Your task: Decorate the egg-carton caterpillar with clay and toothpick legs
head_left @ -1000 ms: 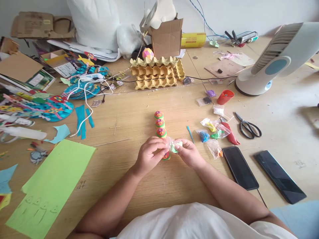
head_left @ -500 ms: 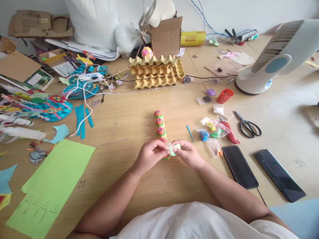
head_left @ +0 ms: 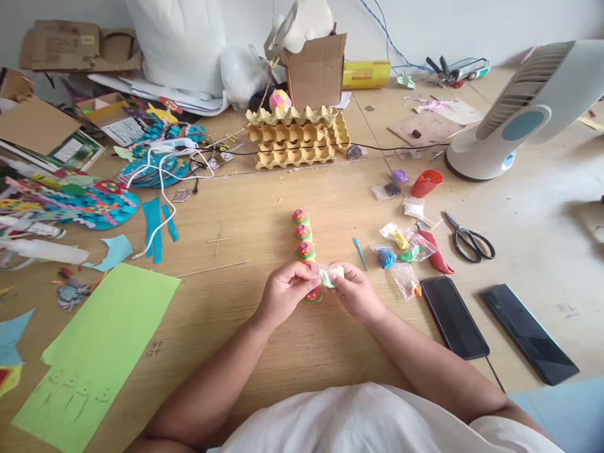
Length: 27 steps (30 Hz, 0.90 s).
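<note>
Above the table, my left hand (head_left: pixel 286 290) pinches the clear edge of a small plastic bag (head_left: pixel 325 275). My right hand (head_left: pixel 357 293) is closed on the other end of the bag, where a pale green lump, perhaps modelling clay, shows between the fingers. Just beyond and beneath the hands runs a row of several small round orange-and-green decorated pieces (head_left: pixel 304 250). The nearest ones are partly covered by my left hand and the bag. A thin blue stick tool (head_left: pixel 360 253) lies beyond my right hand.
Right of the hands lie bagged coloured clay (head_left: pixel 385 257), a red cup (head_left: pixel 427 183), black scissors (head_left: pixel 473 243) and two phones (head_left: pixel 455 318) (head_left: pixel 529 333). A fan (head_left: pixel 519 107) stands behind them. Green paper (head_left: pixel 111 340) lies left; egg trays (head_left: pixel 295 143) stand at the back.
My hands have shifted slightly, and the bag's clear edge is now stretched a little between them. More of the nearest decorated piece shows below the bag.
</note>
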Each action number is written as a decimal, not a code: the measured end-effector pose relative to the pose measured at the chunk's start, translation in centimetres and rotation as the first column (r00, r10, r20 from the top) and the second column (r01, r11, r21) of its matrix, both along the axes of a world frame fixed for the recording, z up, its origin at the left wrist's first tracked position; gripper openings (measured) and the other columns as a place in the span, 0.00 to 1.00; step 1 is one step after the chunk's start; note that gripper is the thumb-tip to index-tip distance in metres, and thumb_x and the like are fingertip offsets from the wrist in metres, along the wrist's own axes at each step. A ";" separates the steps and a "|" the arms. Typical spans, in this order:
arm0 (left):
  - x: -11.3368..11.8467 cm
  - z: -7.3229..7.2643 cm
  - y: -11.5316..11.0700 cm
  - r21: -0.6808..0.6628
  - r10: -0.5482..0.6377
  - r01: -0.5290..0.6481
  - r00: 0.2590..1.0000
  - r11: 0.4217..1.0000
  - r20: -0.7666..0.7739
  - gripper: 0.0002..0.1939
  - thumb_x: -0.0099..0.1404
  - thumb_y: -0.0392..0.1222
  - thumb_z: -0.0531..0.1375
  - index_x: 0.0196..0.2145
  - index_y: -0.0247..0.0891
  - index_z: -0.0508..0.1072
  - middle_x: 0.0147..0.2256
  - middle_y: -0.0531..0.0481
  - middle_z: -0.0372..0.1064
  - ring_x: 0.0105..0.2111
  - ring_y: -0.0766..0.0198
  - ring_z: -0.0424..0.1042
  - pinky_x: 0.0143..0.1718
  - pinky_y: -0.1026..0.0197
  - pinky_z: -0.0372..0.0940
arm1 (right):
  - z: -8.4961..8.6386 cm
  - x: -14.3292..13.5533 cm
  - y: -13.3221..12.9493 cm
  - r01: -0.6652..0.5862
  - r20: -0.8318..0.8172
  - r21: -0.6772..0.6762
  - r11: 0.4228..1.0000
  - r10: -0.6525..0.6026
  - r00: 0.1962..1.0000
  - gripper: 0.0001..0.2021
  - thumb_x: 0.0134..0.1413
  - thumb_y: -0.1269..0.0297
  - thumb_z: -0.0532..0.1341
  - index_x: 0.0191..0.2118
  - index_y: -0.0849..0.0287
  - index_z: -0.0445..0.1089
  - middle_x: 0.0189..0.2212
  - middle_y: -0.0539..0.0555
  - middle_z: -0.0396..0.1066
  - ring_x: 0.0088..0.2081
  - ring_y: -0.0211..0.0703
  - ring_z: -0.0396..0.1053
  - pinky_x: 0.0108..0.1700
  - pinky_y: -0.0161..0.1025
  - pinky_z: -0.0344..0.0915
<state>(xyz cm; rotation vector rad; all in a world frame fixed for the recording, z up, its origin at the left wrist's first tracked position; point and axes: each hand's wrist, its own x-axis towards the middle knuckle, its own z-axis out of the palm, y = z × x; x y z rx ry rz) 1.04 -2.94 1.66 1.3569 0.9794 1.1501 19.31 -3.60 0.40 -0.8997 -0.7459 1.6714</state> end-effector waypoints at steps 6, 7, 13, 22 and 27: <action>-0.7 0.6 0.9 0.106 -0.011 0.019 0.997 0.994 -0.077 0.06 0.65 0.43 0.68 0.34 0.38 0.79 0.41 0.46 0.69 0.42 0.62 0.71 0.45 0.61 0.69 | 0.2 0.1 0.3 0.083 -0.012 -0.030 0.996 -0.083 0.996 0.17 0.44 0.51 0.77 0.33 0.56 0.77 0.28 0.48 0.73 0.28 0.35 0.64 0.30 0.33 0.62; -0.8 0.7 0.9 0.112 -0.013 0.027 0.993 0.993 -0.118 0.06 0.66 0.44 0.67 0.36 0.39 0.79 0.42 0.46 0.69 0.42 0.62 0.71 0.46 0.61 0.68 | 0.2 0.2 0.3 0.087 0.010 -0.020 0.996 -0.087 0.996 0.17 0.44 0.51 0.77 0.33 0.56 0.77 0.29 0.48 0.74 0.28 0.35 0.65 0.30 0.33 0.63; -1.0 0.6 0.9 0.157 0.025 0.007 0.979 0.988 -0.202 0.05 0.68 0.43 0.65 0.38 0.42 0.82 0.40 0.47 0.67 0.42 0.61 0.71 0.44 0.61 0.68 | -0.1 0.3 0.1 0.017 0.028 0.059 0.998 -0.018 0.999 0.17 0.49 0.47 0.74 0.38 0.55 0.80 0.29 0.49 0.76 0.29 0.37 0.70 0.33 0.35 0.68; -0.8 1.1 0.7 0.270 0.078 0.012 0.944 0.963 -0.320 0.04 0.67 0.40 0.66 0.35 0.42 0.82 0.40 0.47 0.69 0.44 0.59 0.72 0.51 0.56 0.67 | -0.3 0.6 0.7 0.118 0.113 0.051 0.992 -0.123 0.986 0.17 0.49 0.48 0.74 0.37 0.56 0.81 0.32 0.52 0.80 0.30 0.38 0.73 0.34 0.37 0.72; -0.6 1.3 0.5 0.287 0.109 -0.005 0.930 0.958 -0.350 0.05 0.66 0.43 0.67 0.37 0.40 0.81 0.41 0.46 0.71 0.44 0.57 0.74 0.49 0.55 0.69 | 0.5 0.5 0.2 0.103 0.235 0.118 0.988 -0.128 0.964 0.15 0.49 0.50 0.74 0.36 0.56 0.80 0.32 0.51 0.79 0.27 0.37 0.72 0.32 0.37 0.72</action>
